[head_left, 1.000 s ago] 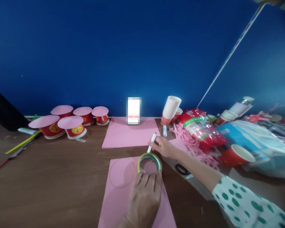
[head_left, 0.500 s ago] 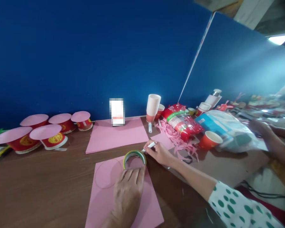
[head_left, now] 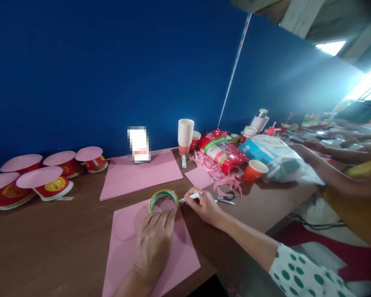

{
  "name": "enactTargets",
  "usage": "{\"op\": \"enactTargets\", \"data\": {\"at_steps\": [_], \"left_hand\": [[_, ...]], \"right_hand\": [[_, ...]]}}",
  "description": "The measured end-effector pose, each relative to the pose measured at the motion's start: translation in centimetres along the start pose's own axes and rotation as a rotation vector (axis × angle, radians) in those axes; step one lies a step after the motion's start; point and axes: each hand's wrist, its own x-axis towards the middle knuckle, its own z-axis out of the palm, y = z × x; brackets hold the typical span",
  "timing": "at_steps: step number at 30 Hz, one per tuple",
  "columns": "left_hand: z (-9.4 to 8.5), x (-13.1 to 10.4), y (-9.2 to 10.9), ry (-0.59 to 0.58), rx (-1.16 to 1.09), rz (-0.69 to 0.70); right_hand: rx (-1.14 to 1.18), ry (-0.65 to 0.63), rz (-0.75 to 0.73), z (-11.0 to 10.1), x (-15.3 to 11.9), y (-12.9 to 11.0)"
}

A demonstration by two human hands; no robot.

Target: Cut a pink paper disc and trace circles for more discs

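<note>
My left hand (head_left: 155, 237) is closed on the near edge of a roll of tape (head_left: 153, 199) with a yellow-green rim, which lies on a pink sheet of paper (head_left: 176, 264). My right hand (head_left: 205, 207) grips a white marker (head_left: 195, 195), its tip at the roll's right edge on the paper. Left of the roll, a drawn circle outline (head_left: 125, 225) shows on the sheet. The fingertips of my left hand are partly hidden behind the knuckles.
Red paper cups with pink discs on top (head_left: 54, 185) stand at the left. Behind the sheet lies a pink paper stack (head_left: 142, 173). To the right are stacked cups (head_left: 185, 132), pink scraps (head_left: 216, 167), scissors (head_left: 227, 200), a red cup packet (head_left: 224, 152) and a co-worker's arm (head_left: 321, 169).
The view has swung to the right, so things appear further left. My right hand and the marker have shifted round the roll's right side, toward me; my left hand stays on the tape.
</note>
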Motion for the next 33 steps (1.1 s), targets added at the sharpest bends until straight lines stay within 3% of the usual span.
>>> {"op": "enactTargets", "data": {"at_steps": [16,24,27,30,33], "left_hand": [[-0.3,0.2,0.0,-0.025,0.045,0.001],[-1.6,0.8,-0.1,-0.077,-0.016,-0.033],[-3.1,2.2,-1.3,-0.139,-0.131,-0.106],[-4.4,4.5,-3.7,-0.305,-0.27,-0.182],[-5.0,6.7,-5.7,-0.532,-0.416,-0.099]], "right_hand": [[-0.058,0.073,-0.166,1.0,-3.5,-1.5],[-0.079,0.156,-0.149,-0.8,-4.2,-1.6],[-0.042,0.139,-0.097,-1.7,-4.5,-1.9],[-0.033,0.139,-0.065,-2.2,-4.9,-2.5],[-0.049,0.153,-0.064,-2.2,-5.5,-3.3]]}}
